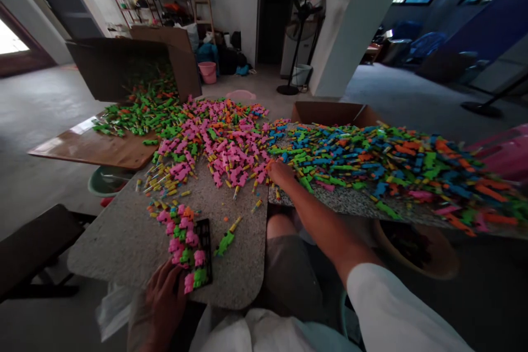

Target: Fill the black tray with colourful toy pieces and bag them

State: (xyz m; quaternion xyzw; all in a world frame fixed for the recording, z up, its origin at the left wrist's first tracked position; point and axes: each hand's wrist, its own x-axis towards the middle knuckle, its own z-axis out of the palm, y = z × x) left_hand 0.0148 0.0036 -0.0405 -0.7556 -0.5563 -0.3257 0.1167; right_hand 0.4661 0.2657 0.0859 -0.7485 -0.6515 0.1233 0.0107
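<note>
My left hand [167, 289] is at the near left side of a black slotted tray [205, 231], its bent fingers against the tray's edge and the pieces there. Pink and green animal-shaped plastic toys [185, 256] stand in rows on the tray, hiding most of it. My right hand [281, 174] reaches forward to the seam between the two tabletops, fingers closed at the edge of the heap; what they pinch is too small to make out. Close by lies a heap of pink toy pieces [233, 157] with yellow ends. A single green toy [225, 243] lies right of the tray.
Blue, green and orange pieces [355, 154] cover the right tabletop. A tipped cardboard box [124, 69] spills green pieces onto a brown board [88, 146] at the left. Another box [330, 113] stands behind. Below are a green basin [99, 181] and a dark bench [43, 245].
</note>
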